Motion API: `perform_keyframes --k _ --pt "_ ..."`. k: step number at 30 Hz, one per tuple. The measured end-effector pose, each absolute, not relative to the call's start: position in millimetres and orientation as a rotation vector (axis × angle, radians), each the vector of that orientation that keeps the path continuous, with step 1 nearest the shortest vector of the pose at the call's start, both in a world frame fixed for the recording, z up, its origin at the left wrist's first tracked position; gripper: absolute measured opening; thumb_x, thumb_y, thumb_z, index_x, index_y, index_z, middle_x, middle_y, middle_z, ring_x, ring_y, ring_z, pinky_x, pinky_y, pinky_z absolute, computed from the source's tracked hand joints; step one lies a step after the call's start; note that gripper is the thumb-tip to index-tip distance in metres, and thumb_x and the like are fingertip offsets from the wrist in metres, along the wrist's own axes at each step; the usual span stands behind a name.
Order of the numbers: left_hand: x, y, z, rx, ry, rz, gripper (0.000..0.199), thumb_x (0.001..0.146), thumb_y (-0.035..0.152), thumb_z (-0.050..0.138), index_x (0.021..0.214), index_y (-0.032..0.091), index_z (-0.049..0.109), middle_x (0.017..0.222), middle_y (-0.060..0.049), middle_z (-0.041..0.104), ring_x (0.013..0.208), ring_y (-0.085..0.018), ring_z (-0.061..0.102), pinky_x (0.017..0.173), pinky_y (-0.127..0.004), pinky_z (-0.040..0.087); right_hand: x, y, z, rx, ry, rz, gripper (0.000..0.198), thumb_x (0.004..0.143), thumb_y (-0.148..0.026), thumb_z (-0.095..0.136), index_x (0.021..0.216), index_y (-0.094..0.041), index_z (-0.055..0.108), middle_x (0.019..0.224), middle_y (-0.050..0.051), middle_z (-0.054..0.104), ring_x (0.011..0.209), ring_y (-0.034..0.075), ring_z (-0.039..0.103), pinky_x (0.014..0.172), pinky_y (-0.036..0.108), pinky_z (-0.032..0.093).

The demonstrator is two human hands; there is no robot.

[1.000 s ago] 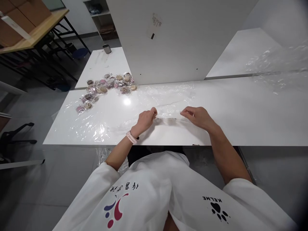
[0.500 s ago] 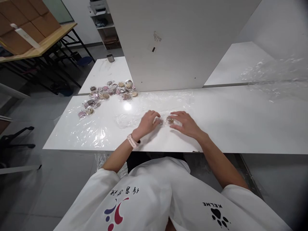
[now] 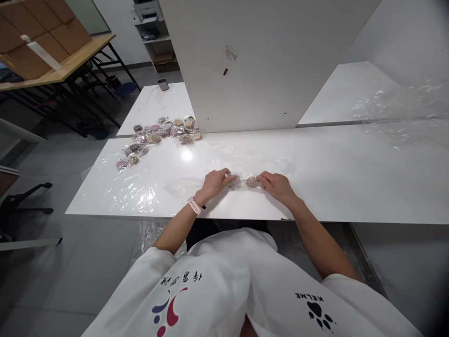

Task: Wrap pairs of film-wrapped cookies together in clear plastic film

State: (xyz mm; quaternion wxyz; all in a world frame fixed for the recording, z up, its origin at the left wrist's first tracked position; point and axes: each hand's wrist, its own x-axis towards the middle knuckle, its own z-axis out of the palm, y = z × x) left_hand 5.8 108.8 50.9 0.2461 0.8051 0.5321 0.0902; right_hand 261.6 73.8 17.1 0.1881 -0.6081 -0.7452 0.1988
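Observation:
My left hand (image 3: pixel 215 182) is closed on the left end of a strip of clear plastic film (image 3: pixel 242 176), thumb and fingers pinched together. On the other end, my right hand (image 3: pixel 277 186) pinches the film in the same way. Wrapped between them are small round brownish pieces (image 3: pixel 251 182), partly covered by fingers and film, so their exact kind is unclear. More of the film lies loose on the white table (image 3: pixel 336 178) around and behind both hands.
Several small wrapped round pieces (image 3: pixel 154 138) in pink, brown and tan lie at the table's back left. A tall white panel (image 3: pixel 259 70) stands behind. A metal cup (image 3: pixel 163 84) sits far left, and crumpled clear plastic (image 3: pixel 396 112) lies at the right.
Both hands were spread loosely around the pieces; now their fingers have closed on the film. They have come slightly nearer to me, and the film is gathered around the pieces.

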Motion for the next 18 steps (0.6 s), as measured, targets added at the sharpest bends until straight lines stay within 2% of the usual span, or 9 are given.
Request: perform_keyframes --k 2,4,7,9,13,15,18 --pt "5 104 50 2.148 1.485 0.198 0.038 0.096 0.055 0.051 0.103 0.020 0.063 0.067 -0.001 0.066 0.065 -0.020 0.062 0.060 -0.028 0.038 260 68 21 -1.798 -2.137 0.643 0.038 0.099 -0.045 0.043 0.082 -0.023 0.069 0.068 0.002 0.068 0.063 0.019 0.059 0.059 0.029 0.035" --pt "6 98 48 2.178 1.580 0.201 0.036 0.095 0.053 0.055 0.109 0.020 0.061 0.077 -0.003 0.070 0.072 -0.021 0.063 0.062 -0.030 0.040 257 63 26 -1.879 -2.137 0.537 0.033 0.098 -0.043 0.048 0.085 -0.021 0.069 0.074 0.004 0.070 0.068 0.020 0.061 0.062 0.031 0.036" --pt "7 85 46 2.385 1.653 0.368 0.030 0.096 0.039 0.057 0.118 0.019 0.058 0.105 -0.010 0.070 0.095 -0.026 0.063 0.075 -0.035 0.047 251 52 34 -1.844 -2.104 0.143 0.028 0.098 -0.035 0.049 0.101 -0.018 0.070 0.098 0.011 0.072 0.090 0.027 0.063 0.080 0.039 0.041" --pt "6 74 43 2.537 1.465 0.477 0.028 0.096 0.032 0.057 0.120 0.019 0.057 0.120 -0.012 0.066 0.111 -0.027 0.060 0.089 -0.040 0.048 248 42 36 -1.681 -2.140 0.031 0.029 0.099 -0.036 0.047 0.109 -0.019 0.069 0.110 0.013 0.071 0.103 0.029 0.061 0.090 0.043 0.040" --pt "1 60 31 2.629 1.072 0.427 0.049 0.091 0.031 0.064 0.136 0.021 0.049 0.147 -0.014 0.051 0.137 -0.030 0.046 0.109 -0.047 0.041 242 23 28 -1.392 -2.317 0.187 0.038 0.099 -0.043 0.048 0.131 -0.025 0.060 0.135 0.010 0.062 0.123 0.028 0.055 0.103 0.046 0.038" --pt "-2 61 24 2.594 1.082 0.427 0.049 0.093 0.026 0.060 0.140 0.022 0.045 0.150 -0.013 0.048 0.140 -0.029 0.044 0.111 -0.048 0.040 241 20 20 -1.393 -2.328 0.237 0.042 0.101 -0.042 0.044 0.138 -0.025 0.054 0.143 0.010 0.057 0.129 0.027 0.053 0.106 0.047 0.037" --pt "-4 70 23 2.501 1.169 0.468 0.034 0.098 0.019 0.046 0.132 0.021 0.052 0.136 -0.012 0.061 0.126 -0.025 0.057 0.100 -0.042 0.048 243 24 13 -1.440 -2.240 0.275 0.039 0.103 -0.036 0.037 0.135 -0.025 0.057 0.138 0.009 0.062 0.124 0.024 0.058 0.102 0.043 0.040"
